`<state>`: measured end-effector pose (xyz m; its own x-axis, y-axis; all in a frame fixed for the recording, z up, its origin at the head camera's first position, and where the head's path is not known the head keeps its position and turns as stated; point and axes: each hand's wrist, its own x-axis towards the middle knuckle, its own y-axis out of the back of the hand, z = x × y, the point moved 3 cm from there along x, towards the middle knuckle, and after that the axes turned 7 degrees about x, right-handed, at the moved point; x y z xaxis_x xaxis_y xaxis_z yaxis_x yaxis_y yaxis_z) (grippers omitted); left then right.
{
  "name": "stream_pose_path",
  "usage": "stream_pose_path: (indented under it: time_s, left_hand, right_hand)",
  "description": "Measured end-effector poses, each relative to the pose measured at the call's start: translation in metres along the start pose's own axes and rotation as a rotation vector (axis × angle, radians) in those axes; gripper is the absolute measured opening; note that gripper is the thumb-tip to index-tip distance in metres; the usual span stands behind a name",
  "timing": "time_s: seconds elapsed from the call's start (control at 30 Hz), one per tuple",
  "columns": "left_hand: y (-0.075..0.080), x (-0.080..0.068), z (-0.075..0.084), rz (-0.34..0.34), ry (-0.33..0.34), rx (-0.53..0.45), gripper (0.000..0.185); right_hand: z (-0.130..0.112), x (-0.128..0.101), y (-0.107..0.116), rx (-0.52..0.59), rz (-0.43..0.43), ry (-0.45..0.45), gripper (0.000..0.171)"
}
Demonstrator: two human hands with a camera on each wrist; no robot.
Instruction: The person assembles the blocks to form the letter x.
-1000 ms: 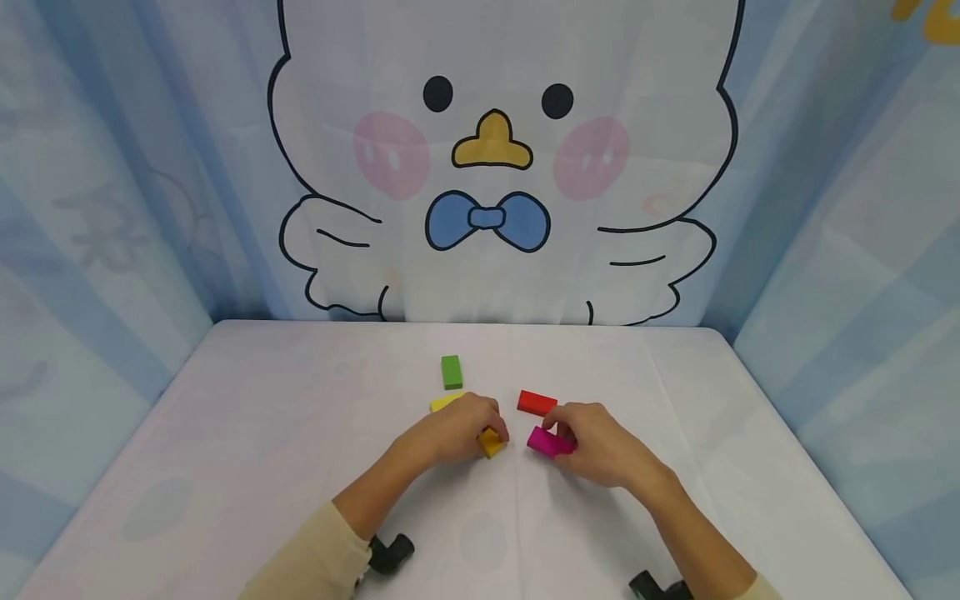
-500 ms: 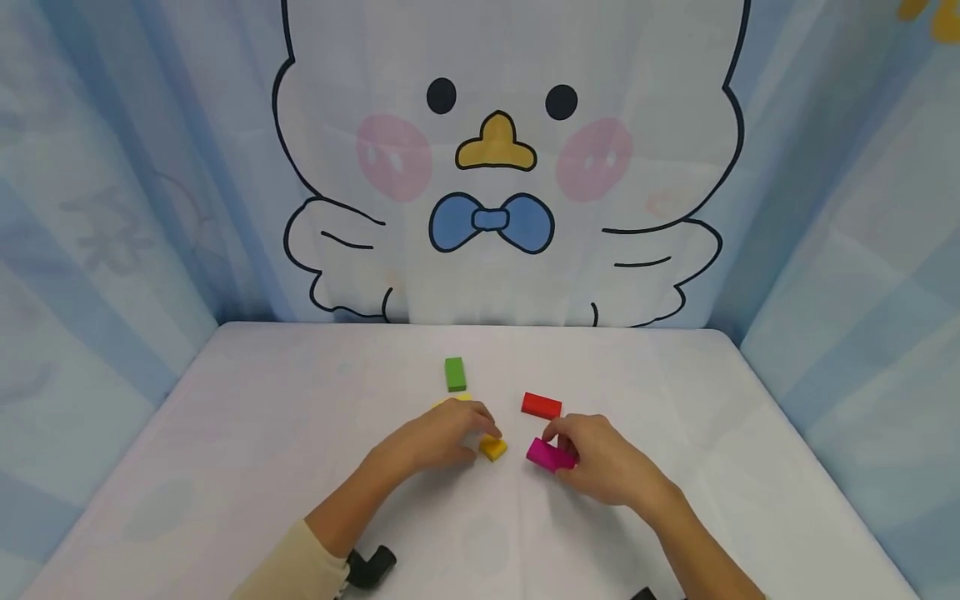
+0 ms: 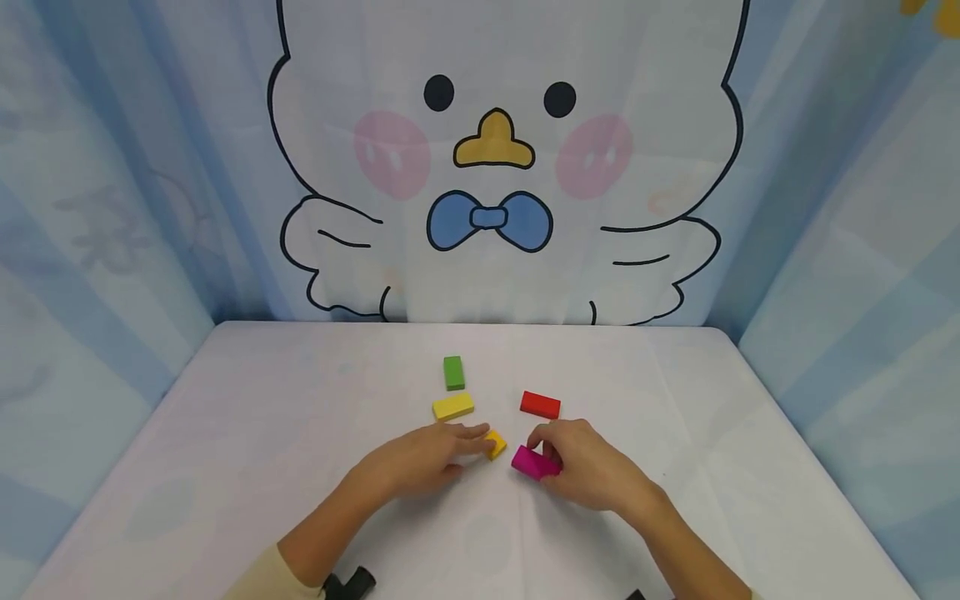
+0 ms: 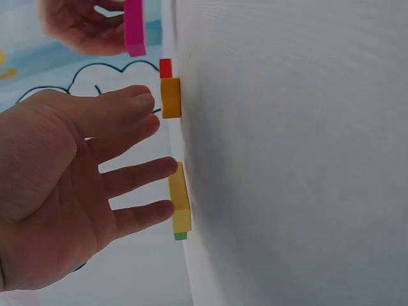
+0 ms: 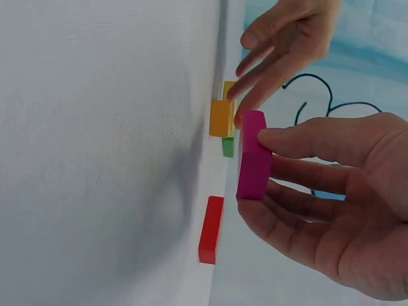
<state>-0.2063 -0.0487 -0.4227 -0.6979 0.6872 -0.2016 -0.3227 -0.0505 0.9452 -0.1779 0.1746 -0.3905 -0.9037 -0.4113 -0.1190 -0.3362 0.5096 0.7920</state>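
My right hand (image 3: 581, 467) pinches a magenta block (image 3: 532, 463) between thumb and fingers and holds it just above the white table (image 3: 300, 433); the right wrist view shows the same magenta block (image 5: 252, 155) clear of the cloth. My left hand (image 3: 420, 458) lies open and low, its straight fingertips (image 4: 143, 105) beside an orange block (image 3: 494, 443), also seen as the orange block (image 4: 171, 97). A yellow block (image 3: 452, 407), a green block (image 3: 453, 372) and a red block (image 3: 540, 404) lie flat farther back.
A curtain with a cartoon bird (image 3: 491, 167) closes off the back of the table, and pale blue curtains (image 3: 97, 233) hang along both sides. Black wrist-camera mounts (image 3: 348, 581) peek in near the bottom edge.
My left hand has let go of the orange block and drawn back with its fingers straightened, uncovering the yellow block. My right hand has carried the magenta block slightly left and nearer.
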Motion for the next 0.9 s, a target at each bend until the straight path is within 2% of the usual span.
stream_pose_path:
  time_s: [0.13,0.4,0.9]
  left_hand:
    - [-0.003,-0.003,0.001,-0.035,0.000,0.008,0.057]
    - [-0.007,-0.005,0.000,-0.098,0.053,-0.023,0.068]
    - [-0.011,-0.006,-0.002,-0.140,0.050,-0.033,0.078]
  right_hand:
    - [-0.003,0.004,-0.004,0.000,-0.020,-0.003,0.033]
    - [-0.004,0.011,-0.012,0.011,-0.044,-0.027,0.035]
    - [-0.001,0.021,-0.023,0.021,-0.065,-0.051,0.035]
